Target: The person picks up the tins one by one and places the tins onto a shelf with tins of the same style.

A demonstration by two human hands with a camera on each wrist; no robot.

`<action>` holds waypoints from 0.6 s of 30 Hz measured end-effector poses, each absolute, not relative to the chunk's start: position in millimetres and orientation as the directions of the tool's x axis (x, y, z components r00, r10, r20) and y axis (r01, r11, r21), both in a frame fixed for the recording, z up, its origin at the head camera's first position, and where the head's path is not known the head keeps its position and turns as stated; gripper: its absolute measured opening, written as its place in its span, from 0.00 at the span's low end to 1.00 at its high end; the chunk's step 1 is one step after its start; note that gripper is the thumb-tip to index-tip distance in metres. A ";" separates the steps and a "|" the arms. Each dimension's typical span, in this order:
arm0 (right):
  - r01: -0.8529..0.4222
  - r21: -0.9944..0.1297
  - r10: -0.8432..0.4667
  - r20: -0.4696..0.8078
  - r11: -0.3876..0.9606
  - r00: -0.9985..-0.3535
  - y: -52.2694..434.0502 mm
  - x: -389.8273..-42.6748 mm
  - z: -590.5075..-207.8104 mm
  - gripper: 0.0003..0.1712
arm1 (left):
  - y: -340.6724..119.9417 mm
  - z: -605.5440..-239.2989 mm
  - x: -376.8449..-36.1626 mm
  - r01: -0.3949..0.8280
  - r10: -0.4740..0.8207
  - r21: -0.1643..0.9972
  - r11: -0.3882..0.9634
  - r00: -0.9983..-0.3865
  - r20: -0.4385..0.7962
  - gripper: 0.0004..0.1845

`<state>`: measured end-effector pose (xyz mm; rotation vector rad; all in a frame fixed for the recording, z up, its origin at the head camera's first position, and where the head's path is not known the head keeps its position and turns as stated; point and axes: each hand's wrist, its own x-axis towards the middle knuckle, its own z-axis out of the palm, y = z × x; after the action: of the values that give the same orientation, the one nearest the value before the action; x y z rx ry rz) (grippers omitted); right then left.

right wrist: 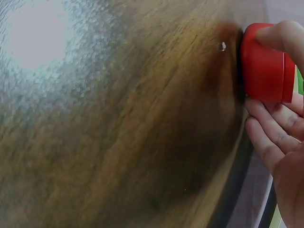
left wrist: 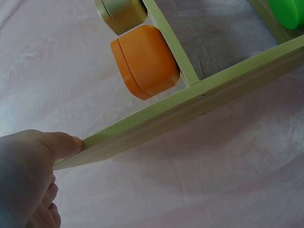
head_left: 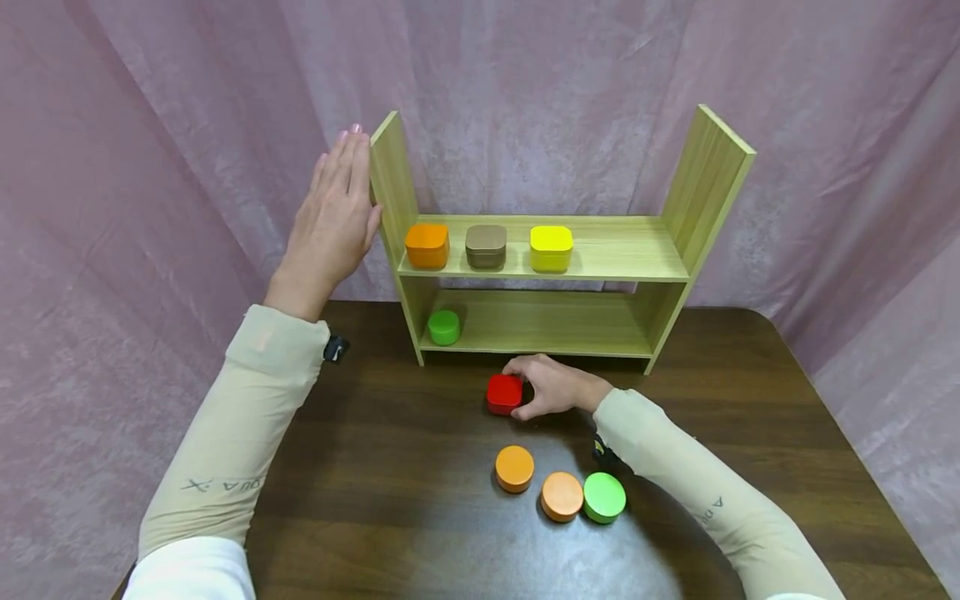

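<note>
Fingers [right wrist: 270, 137] of the right hand [head_left: 551, 387] are being curled round the red tin [head_left: 504, 393], with the thumb laid over its top in the right wrist view; the tin is being held on the table [head_left: 375, 500], just in front of the shelf's [head_left: 600, 250] lower board. The left hand [head_left: 330, 221] is being held flat against the outside of the left upright [head_left: 392, 179], fingers straight and together, thumb tip touching the panel's edge in the left wrist view; nothing is being grasped by it.

A slip is judged possible, since the tin is being pinched from one side only and could be tipped or dropped if lifted fast. The shelf could be nudged if the tin were knocked against a board edge, though it is being steadied by the flat hand.

On the upper board an orange tin [head_left: 427, 245], a brown tin [head_left: 485, 246] and a yellow tin [head_left: 551, 248] are being kept in a row, with bare board to the yellow one's right. On the lower board only a green tin [head_left: 444, 327] is being kept, at the far left, so open room is being left across the rest. Two orange round tins [head_left: 514, 467] [head_left: 562, 496] and a green round tin [head_left: 604, 497] are lying near the right forearm and could be swept by the sleeve.
</note>
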<state>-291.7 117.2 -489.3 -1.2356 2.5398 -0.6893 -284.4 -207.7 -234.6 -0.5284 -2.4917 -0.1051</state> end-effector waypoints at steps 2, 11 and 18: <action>-0.678 -0.503 -0.785 -0.003 0.536 -0.619 117.4 -292.1 -488.9 0.32 | -207.7 -234.7 -284.4 0.394 0.348 -0.042 0.918 -0.750 0.562 0.43; -0.669 -0.516 -0.786 -0.015 0.536 -0.618 124.7 -288.2 -470.3 0.32 | -206.7 -235.4 -285.5 0.401 0.352 -0.042 0.915 -0.744 0.568 0.43; -0.677 -0.521 -0.801 -0.022 0.520 -0.599 134.7 -285.4 -446.8 0.31 | -207.6 -235.2 -284.9 0.392 0.351 -0.051 0.919 -0.749 0.562 0.44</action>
<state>-285.4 134.7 -446.8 -1.2444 2.5034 -0.6883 -284.9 -207.6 -235.2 -0.5288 -2.4885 -0.0931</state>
